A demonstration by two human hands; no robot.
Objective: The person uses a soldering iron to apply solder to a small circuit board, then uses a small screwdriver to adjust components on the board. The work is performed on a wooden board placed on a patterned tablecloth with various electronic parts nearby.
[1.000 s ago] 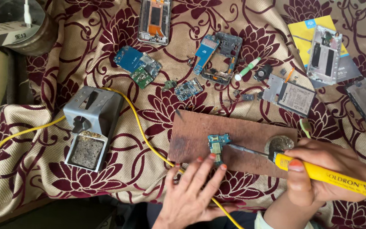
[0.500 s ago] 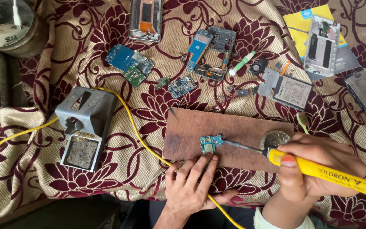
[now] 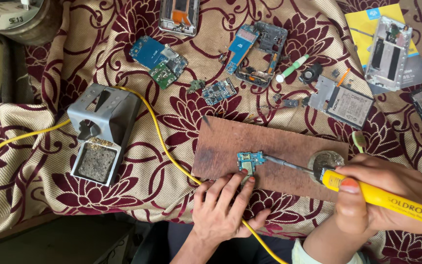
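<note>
Below, on the brown wooden board (image 3: 289, 146) at lower centre, we see a small blue circuit board (image 3: 249, 161) lying flat near the board's lower edge. Our left hand (image 3: 223, 210) rests palm down at that edge; its fingers (image 3: 244, 183) are spread and nearly straight, the tips of the index and middle fingers pressing on or just beside the circuit board, and they grasp nothing. Our right hand (image 3: 382, 195) is closed in a pen-like grip around the yellow handle of a soldering iron (image 3: 362, 188), thumb on top. The iron's metal tip reaches left across the wood and touches the right edge of the circuit board. Just behind the iron's collar sits a small round tin (image 3: 326, 160), resting on the right end of the wooden board.

A yellow cable (image 3: 164, 146) runs from the left edge of the view, over the grey soldering-iron stand (image 3: 106, 127) with its square sponge tray, then curves down past our left hand. All of this lies on a cream cloth with maroon flowers (image 3: 50, 181). Farther up the cloth, well apart from the hands, lie a blue-and-green phone board (image 3: 158, 59), a stripped phone frame (image 3: 262, 51), a flat phone battery (image 3: 350, 105) and a white-and-green tool (image 3: 291, 68).
</note>
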